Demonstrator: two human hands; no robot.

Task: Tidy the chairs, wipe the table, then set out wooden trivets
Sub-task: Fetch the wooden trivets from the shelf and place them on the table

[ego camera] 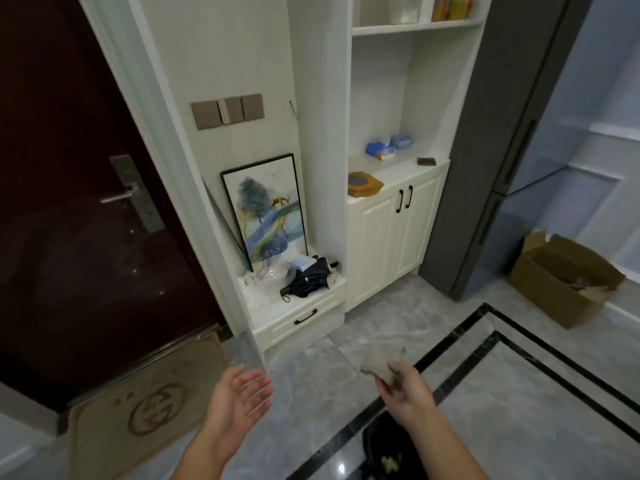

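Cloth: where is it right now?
Head view, lower right of centre: the cloth is gripped in the right hand, above the grey floor, with the empty left hand to its left.

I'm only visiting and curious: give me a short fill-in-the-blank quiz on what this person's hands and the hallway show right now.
1. The right hand holds a grey ____.
2. The left hand is open and holds ____.
3. Before the leaning framed painting lies a folded black ____.
4. The open cardboard box stands on the ____.
Missing words: cloth, nothing, umbrella, floor.
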